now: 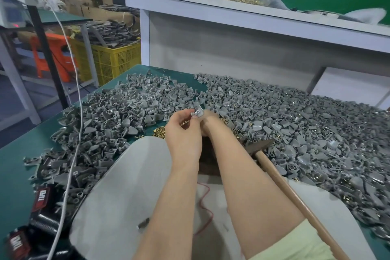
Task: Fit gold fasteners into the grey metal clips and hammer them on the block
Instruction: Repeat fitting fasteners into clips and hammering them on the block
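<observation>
The left hand [183, 133] and right hand [207, 119] meet just above the table, both sets of fingers curled in and pinching one grey clip [197, 112] between them, its round socket facing up. A few gold bits glint in the left palm, too small to make out. The clip looks light, rigid and hard-edged; it is probably best held by its flat blade, leaving the socket free. Loose gold fasteners [158, 131] lie just to the left: tiny, smooth, likely to roll, so they call for a fingertip pinch. A dark block [207, 161] sits under the forearms, the hammer [260, 146] lies to the right, and clip heaps [295, 124] spread across the far side.
</observation>
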